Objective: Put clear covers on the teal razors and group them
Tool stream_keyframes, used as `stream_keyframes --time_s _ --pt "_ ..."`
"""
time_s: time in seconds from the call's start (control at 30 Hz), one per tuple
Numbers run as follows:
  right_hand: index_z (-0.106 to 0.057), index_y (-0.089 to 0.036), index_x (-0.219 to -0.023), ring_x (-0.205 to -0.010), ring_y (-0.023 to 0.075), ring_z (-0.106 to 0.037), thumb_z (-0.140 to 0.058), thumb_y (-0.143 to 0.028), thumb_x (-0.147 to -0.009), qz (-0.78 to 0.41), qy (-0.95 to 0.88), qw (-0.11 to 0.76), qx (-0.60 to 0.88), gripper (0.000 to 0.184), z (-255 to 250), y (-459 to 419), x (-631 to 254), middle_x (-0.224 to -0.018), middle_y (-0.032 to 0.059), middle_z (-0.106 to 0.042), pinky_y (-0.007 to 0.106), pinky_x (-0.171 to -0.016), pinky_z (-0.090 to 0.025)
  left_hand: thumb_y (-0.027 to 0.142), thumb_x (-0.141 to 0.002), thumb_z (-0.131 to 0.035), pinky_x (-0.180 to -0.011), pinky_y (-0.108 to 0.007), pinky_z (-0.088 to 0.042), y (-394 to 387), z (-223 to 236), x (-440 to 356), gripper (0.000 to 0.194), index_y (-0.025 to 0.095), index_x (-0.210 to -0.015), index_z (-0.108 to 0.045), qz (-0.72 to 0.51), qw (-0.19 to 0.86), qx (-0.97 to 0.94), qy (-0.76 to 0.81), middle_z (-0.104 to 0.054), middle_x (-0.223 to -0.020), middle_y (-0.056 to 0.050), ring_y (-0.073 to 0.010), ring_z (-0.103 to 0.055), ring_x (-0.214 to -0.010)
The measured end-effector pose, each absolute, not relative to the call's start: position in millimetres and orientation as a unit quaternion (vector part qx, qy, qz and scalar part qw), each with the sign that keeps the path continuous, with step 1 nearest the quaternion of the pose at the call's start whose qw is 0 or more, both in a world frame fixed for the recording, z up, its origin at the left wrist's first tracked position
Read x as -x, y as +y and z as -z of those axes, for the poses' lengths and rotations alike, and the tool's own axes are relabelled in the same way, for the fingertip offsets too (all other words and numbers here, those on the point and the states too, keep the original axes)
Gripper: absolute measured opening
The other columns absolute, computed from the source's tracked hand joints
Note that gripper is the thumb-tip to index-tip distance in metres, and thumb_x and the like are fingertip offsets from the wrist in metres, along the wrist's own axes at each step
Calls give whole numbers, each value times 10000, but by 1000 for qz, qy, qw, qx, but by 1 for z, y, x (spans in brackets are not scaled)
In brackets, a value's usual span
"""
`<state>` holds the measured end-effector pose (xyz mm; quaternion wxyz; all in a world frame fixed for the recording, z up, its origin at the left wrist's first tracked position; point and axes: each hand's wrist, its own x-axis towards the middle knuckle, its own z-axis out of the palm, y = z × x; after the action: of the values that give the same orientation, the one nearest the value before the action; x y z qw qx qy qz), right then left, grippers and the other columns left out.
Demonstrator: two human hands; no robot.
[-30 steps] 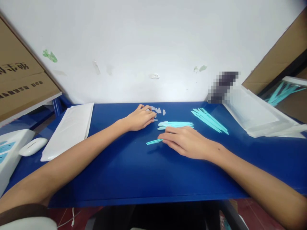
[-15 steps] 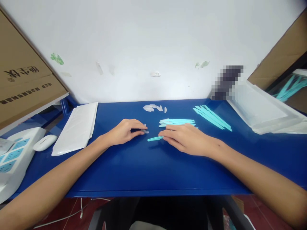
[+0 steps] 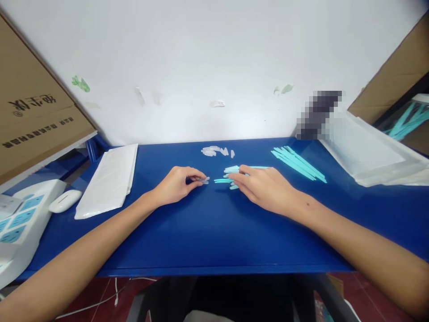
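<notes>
My left hand [image 3: 179,184] is closed in a pinch on small translucent plastic caps [image 3: 205,180] just above the blue table. Facing it, my right hand [image 3: 268,188] grips slim turquoise sticks [image 3: 221,180], whose thin ends point left toward the caps, a short gap apart. Behind and beneath the right fingers lies a pile of turquoise sticks [image 3: 232,170], partly hidden; some have pale tips. Further back lies a small heap of translucent caps [image 3: 210,151]. More turquoise sticks [image 3: 298,163] are fanned out to the right of the right hand.
A white plastic packet [image 3: 105,181], a white oval case [image 3: 65,201] and a white power strip [image 3: 23,223] are on the left. Clear plastic bags [image 3: 368,150] lie at the right. Cardboard boxes [image 3: 36,89] flank the table [image 3: 187,241]; a white wall stands behind.
My right hand has raised the turquoise sticks slightly away from me and to the right, beside the pile. The left hand, still pinching the caps, has barely moved.
</notes>
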<state>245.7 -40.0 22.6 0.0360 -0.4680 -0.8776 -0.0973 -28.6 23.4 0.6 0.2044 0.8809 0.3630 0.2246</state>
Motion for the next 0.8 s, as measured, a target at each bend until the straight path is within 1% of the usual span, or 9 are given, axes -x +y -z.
stream_keyframes --time_s 0.1,0.2,0.3,0.4,0.57,0.8 --pt "-633 -236 -1300 -680 142 -591 -364 -292 -1056 101 -877 43 468 367 -21 -40 -246 -1022 68 -663 289 -526 -183 379 -925 -648 -778 -284 -578 25 -1 28 253 202 -1068 -760 -216 206 -872 387 -788 -970 -45 -184 -726 -828" --pt "-633 -226 -1304 -669 147 -582 -358 -289 -1051 99 -877 46 467 379 -21 -40 -246 -1016 74 -659 295 -517 -188 391 -924 -646 -769 -294 -587 23 -2 27 269 192 -1063 -761 -222 210 -869 389 -792 -953 -49 -188 -730 -809" --pt "-641 -219 -1295 -665 150 -577 -358 -285 -1048 89 -879 46 466 381 -22 -41 -245 -1042 83 -659 302 -512 -193 364 -904 -677 -782 -310 -603 17 -2 24 263 177 -1074 -753 -232 246 -869 360 -799 -962 -58 -198 -745 -830" --pt "-657 -232 -1272 -648 142 -562 -384 -285 -1038 69 -888 41 453 363 -23 -42 -245 -1043 75 -659 302 -511 -184 320 -901 -691 -816 -317 -608 10 -3 20 287 175 -1148 -718 -230 289 -870 326 -804 -973 -55 -197 -757 -867" --pt "-679 -242 -1249 -578 118 -499 -391 -297 -1036 51 -895 29 442 362 -24 -43 -244 -972 58 -649 297 -507 -165 311 -911 -689 -851 -326 -601 5 -3 17 280 167 -1152 -700 -233 296 -867 325 -805 -957 -53 -197 -762 -890" --pt "-655 -220 -1266 -630 142 -562 -389 -293 -1038 54 -896 11 440 358 -18 -45 -238 -984 69 -649 304 -517 -178 286 -894 -706 -832 -303 -599 4 2 16 233 173 -1097 -723 -247 297 -863 326 -799 -944 -43 -182 -751 -862"
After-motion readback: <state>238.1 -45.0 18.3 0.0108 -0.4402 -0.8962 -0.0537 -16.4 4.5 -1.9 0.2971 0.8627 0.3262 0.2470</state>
